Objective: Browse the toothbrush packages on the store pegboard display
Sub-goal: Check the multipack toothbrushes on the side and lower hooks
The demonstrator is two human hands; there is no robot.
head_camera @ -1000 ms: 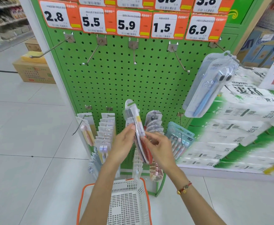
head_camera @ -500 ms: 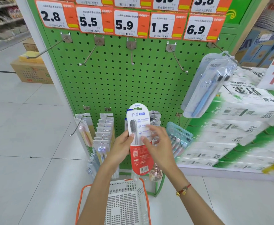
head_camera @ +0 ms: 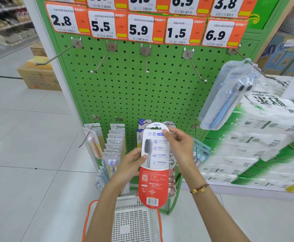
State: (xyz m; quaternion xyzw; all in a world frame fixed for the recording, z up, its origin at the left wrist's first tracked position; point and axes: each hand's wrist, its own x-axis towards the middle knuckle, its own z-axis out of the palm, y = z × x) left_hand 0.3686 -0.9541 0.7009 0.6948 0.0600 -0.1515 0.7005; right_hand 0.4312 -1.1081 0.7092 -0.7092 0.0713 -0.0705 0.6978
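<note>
Far left, a cardboard box [head_camera: 38, 79] sits on the floor beside the green pegboard [head_camera: 125, 95]. Along the lower row of pegs hang a pink-brush pack [head_camera: 94, 142], then a thick stack of clear packs [head_camera: 115, 144]. The upper hooks [head_camera: 147, 62] are bare except the rightmost one.

The left hand [head_camera: 130, 167] grips the left edge of a red-and-white pack [head_camera: 154, 165], thumb pressed on its face and fingers behind. The pack stands upright in front of the lower middle of the board, its printed back facing the camera, just above a white basket [head_camera: 134, 222] with an orange rim. It is a long card with rounded ends: a white upper part showing a grey-bristled brush and small feature icons, a red lower part with a QR code, fine print and a barcode. The right hand [head_camera: 179, 147] pinches the pack's upper right edge near the hang hole.

Further right hang a teal pack [head_camera: 202, 154], partly hidden, and a clear pack [head_camera: 230, 95] of blue brushes on the top-right hook, with wrapped tissue bales [head_camera: 264, 137] beyond.

As a judgement, browsing is mid-way: one pack is off its peg and being read; the other packs hang untouched, and nothing is visible in the basket.
</note>
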